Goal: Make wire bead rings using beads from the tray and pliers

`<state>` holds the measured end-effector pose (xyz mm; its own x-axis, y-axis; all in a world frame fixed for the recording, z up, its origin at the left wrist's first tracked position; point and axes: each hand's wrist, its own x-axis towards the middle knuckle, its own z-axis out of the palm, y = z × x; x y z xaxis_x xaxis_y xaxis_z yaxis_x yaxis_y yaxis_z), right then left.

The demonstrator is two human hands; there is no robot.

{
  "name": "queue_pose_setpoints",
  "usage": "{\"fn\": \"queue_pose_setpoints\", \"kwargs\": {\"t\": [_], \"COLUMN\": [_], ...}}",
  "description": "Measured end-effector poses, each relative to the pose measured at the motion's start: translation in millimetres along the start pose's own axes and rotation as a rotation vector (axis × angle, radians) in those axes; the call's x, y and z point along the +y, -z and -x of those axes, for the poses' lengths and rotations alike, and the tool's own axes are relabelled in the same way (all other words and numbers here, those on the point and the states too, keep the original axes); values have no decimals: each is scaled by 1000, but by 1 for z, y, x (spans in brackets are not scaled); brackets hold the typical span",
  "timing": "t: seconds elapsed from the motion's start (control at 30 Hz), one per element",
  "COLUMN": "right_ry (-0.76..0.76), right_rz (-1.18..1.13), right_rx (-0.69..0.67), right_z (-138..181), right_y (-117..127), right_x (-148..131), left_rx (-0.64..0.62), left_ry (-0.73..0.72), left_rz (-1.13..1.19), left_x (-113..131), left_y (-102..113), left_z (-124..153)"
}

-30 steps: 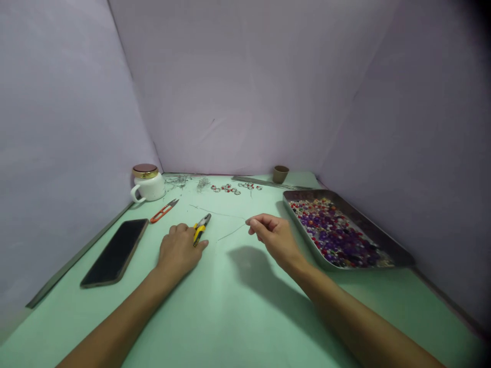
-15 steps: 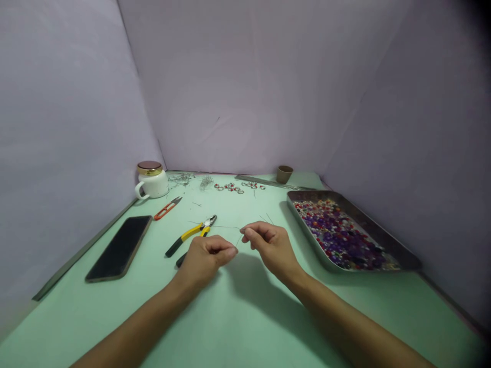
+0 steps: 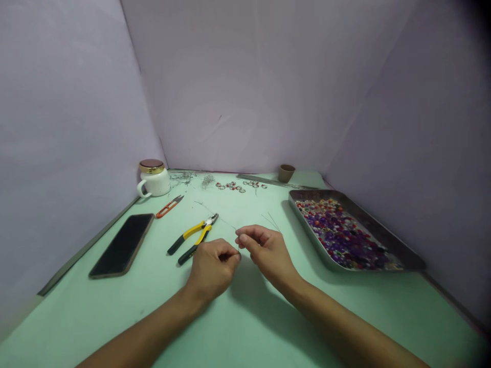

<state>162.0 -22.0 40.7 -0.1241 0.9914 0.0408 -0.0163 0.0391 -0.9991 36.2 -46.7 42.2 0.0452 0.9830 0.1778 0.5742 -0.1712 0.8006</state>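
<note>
A thin wire (image 3: 227, 223) runs from the fingers up and left, passing over the tip of the pliers. My right hand (image 3: 266, 250) pinches it between thumb and forefinger. Just below and to the left, my left hand (image 3: 215, 266) is closed on the same wire, a short stretch of which shows between the two hands. Any small piece inside the fingertips is too hidden to make out. Pliers with yellow and black handles (image 3: 195, 236) lie on the green tabletop (image 3: 238, 332), right behind my left hand.
On the left are a phone (image 3: 123, 245), red thread snips (image 3: 170, 206) and a lidded white mug (image 3: 155, 182). Beaded rings (image 3: 231, 186), wire scraps (image 3: 184, 178) and a small brown cup (image 3: 286, 173) stand at the back. A metal tray (image 3: 314, 244) of beads is on the right.
My left hand has rolled over and drawn closer to my right fingertips. The wire's free end has swung from nearly level to slanting up and left.
</note>
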Motion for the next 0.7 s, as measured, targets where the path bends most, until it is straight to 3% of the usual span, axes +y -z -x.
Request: {"fn": "queue_pose_setpoints", "kwargs": {"t": [0.43,0.7], "right_ry": [14,-104], "right_rz": [3,-125], "right_rx": [-7,-24], "right_z": [-1,-5], "right_y": [1,6], "right_x": [-4,-7], "left_rx": [12,13], "left_ry": [10,26], "left_rz": [-37,-55], "left_x": [3,3], "left_y": [1,3], "left_z": [1,2]}}
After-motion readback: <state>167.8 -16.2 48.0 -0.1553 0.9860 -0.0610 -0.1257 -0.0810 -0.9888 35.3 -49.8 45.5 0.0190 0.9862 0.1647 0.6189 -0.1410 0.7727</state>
